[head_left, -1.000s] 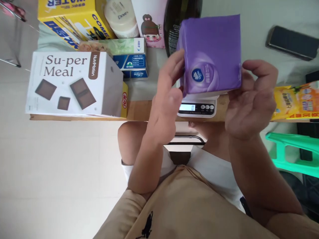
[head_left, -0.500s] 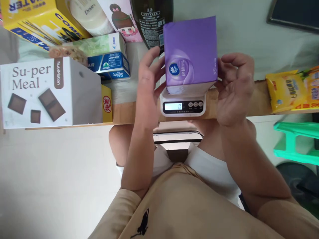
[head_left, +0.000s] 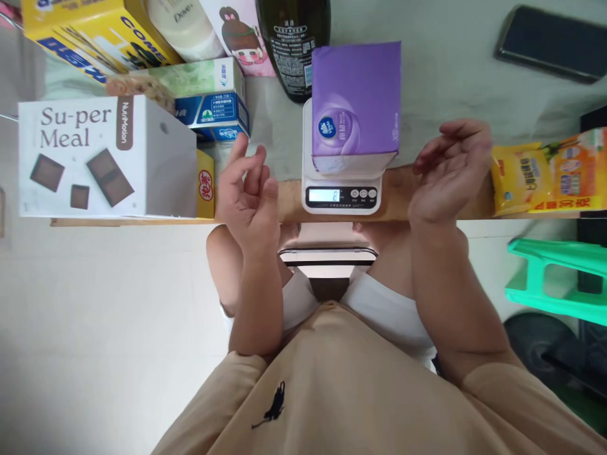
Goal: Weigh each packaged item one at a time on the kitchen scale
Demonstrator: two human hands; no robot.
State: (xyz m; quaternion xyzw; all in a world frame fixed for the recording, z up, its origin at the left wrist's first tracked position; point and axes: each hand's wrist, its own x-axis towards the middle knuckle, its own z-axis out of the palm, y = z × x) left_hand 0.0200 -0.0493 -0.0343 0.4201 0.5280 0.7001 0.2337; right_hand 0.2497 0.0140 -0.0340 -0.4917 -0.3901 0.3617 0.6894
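A purple tissue pack point(head_left: 355, 104) rests on a small white kitchen scale point(head_left: 341, 193) at the table's front edge, and the display is lit. My left hand point(head_left: 249, 193) hovers to the left of the scale, fingers loosely curled and apart, holding nothing. To the right of the pack is my right hand point(head_left: 450, 167), palm turned inward and fingers apart, also empty. Neither hand touches the pack.
A white "Su-per Meal" box point(head_left: 107, 158) stands at the left with a yellow box point(head_left: 90, 31), blue-green cartons point(head_left: 208, 101), a Dove bottle point(head_left: 184, 25) and a dark bottle point(head_left: 294, 44) behind. Yellow snack bags point(head_left: 540, 174) lie right, a phone point(head_left: 552, 41) far right. A green stool point(head_left: 554, 278) stands beside my legs.
Both hands held the purple pack above the scale, lowered it onto the platform, then let go and drew back to either side. The display now shows a reading.
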